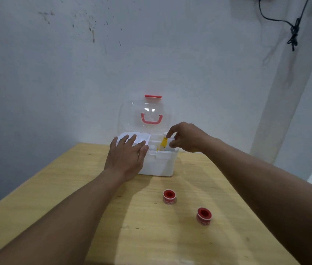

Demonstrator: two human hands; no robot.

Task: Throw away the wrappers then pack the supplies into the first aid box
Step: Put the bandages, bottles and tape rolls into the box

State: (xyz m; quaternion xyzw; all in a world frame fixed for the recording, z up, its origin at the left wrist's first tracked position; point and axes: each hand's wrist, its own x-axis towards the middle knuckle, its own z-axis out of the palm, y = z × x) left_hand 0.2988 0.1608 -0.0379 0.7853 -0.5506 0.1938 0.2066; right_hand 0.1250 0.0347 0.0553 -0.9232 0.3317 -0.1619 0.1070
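Note:
The white first aid box (160, 165) stands at the table's far edge, its clear lid (128, 115) with a red handle raised against the wall. My left hand (126, 157) lies flat, fingers spread, on the box's left front rim. Over the right compartment my right hand (185, 137) pinches a white and yellow packet (164, 142), which sits partly inside the box. Two red and white tape rolls stand on the table nearer to me: one (169, 196) in the middle, one (204, 216) further right.
The wooden table (65, 188) runs up to a white wall. A white pillar (285, 104) rises at the right, with a black cable (293, 33) hanging near it. Floor shows past the table's right edge.

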